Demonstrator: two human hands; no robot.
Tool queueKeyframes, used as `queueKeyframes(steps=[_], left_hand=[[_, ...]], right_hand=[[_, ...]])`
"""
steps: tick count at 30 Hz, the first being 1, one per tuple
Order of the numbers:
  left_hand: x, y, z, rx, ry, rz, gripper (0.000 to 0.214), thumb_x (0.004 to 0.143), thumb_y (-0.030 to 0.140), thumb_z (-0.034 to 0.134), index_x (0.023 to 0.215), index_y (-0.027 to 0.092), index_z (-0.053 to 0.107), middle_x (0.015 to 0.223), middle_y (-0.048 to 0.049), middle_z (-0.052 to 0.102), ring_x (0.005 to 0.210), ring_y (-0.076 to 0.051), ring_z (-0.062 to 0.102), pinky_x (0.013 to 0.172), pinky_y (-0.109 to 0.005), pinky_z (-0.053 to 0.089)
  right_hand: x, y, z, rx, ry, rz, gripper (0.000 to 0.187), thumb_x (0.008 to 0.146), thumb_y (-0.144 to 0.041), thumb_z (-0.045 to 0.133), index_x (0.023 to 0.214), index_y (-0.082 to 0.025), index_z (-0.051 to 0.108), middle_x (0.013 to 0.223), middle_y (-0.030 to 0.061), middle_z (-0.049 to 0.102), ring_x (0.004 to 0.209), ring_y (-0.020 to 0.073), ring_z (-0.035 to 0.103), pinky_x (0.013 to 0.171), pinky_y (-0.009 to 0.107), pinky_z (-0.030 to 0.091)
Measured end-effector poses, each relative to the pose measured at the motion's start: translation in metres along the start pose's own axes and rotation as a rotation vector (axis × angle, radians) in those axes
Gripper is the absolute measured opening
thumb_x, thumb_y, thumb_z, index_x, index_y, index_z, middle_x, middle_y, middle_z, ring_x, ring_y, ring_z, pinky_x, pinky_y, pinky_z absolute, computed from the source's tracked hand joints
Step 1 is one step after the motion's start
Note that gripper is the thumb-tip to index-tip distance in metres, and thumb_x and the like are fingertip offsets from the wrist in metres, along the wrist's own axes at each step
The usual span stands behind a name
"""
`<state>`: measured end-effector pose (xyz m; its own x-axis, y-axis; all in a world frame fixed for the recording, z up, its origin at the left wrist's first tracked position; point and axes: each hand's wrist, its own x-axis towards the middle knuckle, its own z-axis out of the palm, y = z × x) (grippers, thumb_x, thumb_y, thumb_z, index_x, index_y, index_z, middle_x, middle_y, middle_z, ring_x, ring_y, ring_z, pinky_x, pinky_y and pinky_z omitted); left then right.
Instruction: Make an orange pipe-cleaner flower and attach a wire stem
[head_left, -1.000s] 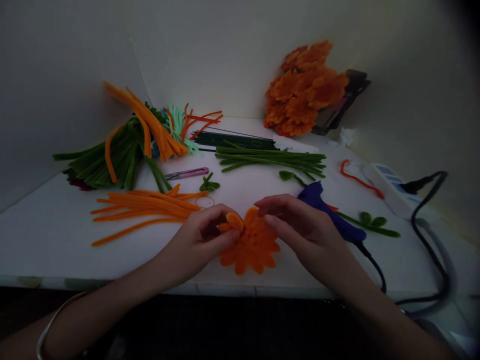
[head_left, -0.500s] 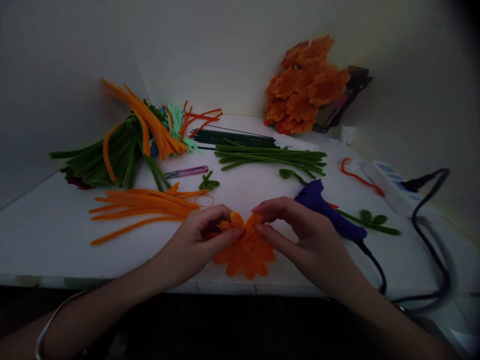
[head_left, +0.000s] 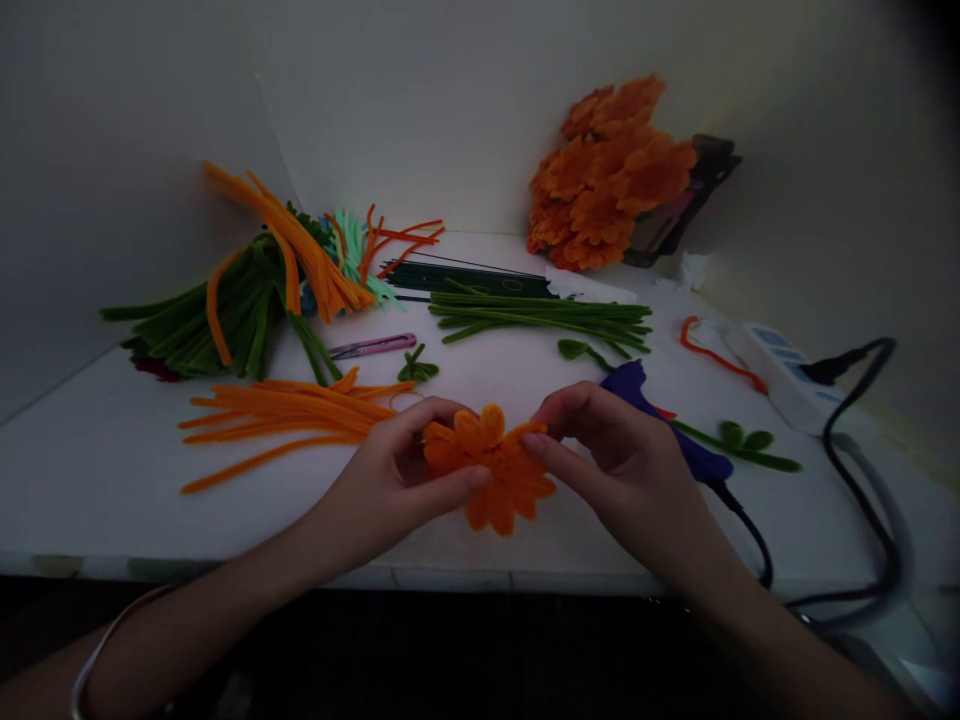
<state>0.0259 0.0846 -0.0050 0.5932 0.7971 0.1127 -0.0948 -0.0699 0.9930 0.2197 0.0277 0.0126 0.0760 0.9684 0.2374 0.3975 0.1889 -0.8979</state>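
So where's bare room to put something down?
Front left: the white tabletop between the loose fuzzy orange strips and its front edge. A smaller patch lies between the straight fuzzy green stems and the petalled fuzzy orange flower. Back left is crowded with heaped green and orange strips.

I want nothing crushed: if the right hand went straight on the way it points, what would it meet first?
The orange flower, which the right hand pinches at its edge. Beyond it, the left hand would likely come next, though depth is hard to judge.
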Motion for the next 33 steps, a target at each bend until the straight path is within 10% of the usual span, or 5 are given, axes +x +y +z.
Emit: queueKeyframes(steps=[14,20,33], left_hand=[[0.0011,0.0013,-0.0019,0.037,0.102,-0.051,0.025,0.077,0.029,0.072,0.091,0.016,0.056,0.085,0.0004,0.062,0.078,-0.013,0.062,0.072,-0.025,0.054],[-0.0011,0.0005,-0.0017,0.099,0.018,-0.033,0.022,0.079,0.031,0.070,0.089,0.016,0.057,0.082,0.0005,0.059,0.073,-0.012,0.059,0.065,-0.021,0.052],[-0.0038,0.0001,-0.0014,0.150,-0.085,-0.023,0.015,0.083,0.024,0.067,0.094,0.019,0.058,0.086,0.0016,0.055,0.077,-0.011,0.054,0.068,-0.018,0.048]], right_hand=[[-0.0002,0.0000,0.0036,-0.049,-0.047,0.017,0.015,0.083,-0.030,0.067,0.076,-0.021,0.057,0.078,0.0009,0.062,0.073,0.0148,0.057,0.067,0.028,0.049],[0.0015,-0.0031,-0.0005,-0.067,-0.068,0.008,0.018,0.087,-0.036,0.062,0.102,-0.026,0.060,0.095,0.0018,0.066,0.085,0.0162,0.062,0.062,0.024,0.051],[0.0022,-0.0056,-0.0003,-0.132,-0.153,0.072,0.015,0.088,-0.031,0.056,0.078,-0.021,0.063,0.070,0.0003,0.064,0.062,0.0126,0.058,0.049,0.021,0.045]])
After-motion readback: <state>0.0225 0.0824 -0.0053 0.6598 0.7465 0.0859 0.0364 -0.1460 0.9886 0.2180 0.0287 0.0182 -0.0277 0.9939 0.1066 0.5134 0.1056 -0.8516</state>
